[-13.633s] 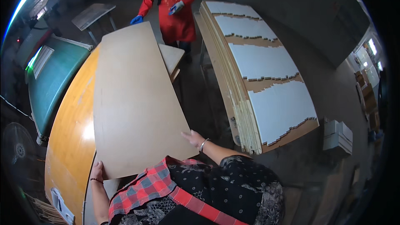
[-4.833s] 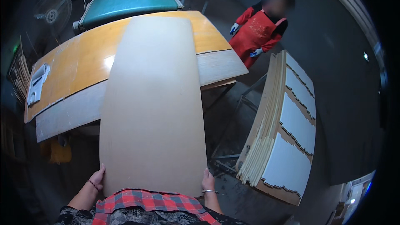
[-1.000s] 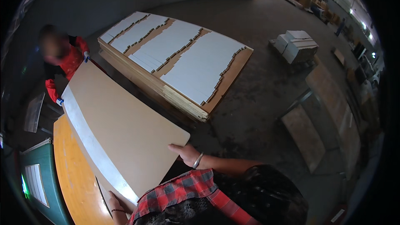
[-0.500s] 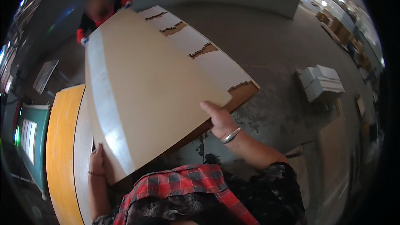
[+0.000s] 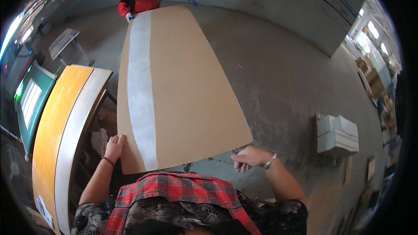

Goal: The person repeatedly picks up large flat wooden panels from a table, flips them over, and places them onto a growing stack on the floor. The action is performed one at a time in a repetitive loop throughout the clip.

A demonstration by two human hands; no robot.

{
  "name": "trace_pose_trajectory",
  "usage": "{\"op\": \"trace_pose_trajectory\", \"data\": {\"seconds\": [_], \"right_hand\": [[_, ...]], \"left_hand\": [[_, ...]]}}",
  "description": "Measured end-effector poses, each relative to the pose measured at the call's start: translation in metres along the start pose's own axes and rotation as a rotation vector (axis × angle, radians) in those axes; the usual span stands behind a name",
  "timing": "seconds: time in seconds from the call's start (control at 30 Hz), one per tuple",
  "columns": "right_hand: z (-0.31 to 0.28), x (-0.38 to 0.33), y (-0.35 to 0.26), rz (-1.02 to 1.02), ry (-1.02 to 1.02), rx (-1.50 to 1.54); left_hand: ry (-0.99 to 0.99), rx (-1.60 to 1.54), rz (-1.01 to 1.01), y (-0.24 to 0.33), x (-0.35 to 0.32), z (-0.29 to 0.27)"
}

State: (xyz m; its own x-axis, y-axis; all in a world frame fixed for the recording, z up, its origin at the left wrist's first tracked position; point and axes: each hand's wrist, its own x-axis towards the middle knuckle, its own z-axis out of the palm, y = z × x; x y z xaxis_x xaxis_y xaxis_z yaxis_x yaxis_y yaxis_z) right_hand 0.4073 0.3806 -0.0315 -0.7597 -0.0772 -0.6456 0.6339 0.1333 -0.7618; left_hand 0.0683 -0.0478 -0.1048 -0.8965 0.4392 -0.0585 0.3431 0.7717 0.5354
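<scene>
A large tan board with a pale silvery band down its left side stretches from me to a co-worker. My left hand grips its left edge close to the near corner. Beside the near right corner, my right hand is curled closed, just off the edge, with nothing visible in it. At the far end, the co-worker's gloved hand touches the left corner. Their other gloved hand is held out to the right, apart from the board. What lies under the board is hidden.
An orange and silver curved panel stands close on my left, with a green frame beyond it. Stacked white blocks sit on the floor to the right. A grey wall runs behind the co-worker.
The tan board has swung to point straight ahead and now covers the white and brown layered panel. My right hand has come off its corner. One of the co-worker's hands has left the board.
</scene>
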Motion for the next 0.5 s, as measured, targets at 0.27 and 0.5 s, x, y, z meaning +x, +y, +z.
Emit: {"op": "trace_pose_trajectory", "data": {"seconds": [0.27,0.5], "right_hand": [[-0.075,0.102,0.013,-0.5,0.571,0.133],[-0.074,0.101,-0.026,-0.341,0.377,0.275]], "left_hand": [[-0.377,-1.509,-0.539,0.029,-0.02,0.009],[-0.201,-1.249,-0.346,0.008,-0.013,0.024]]}}
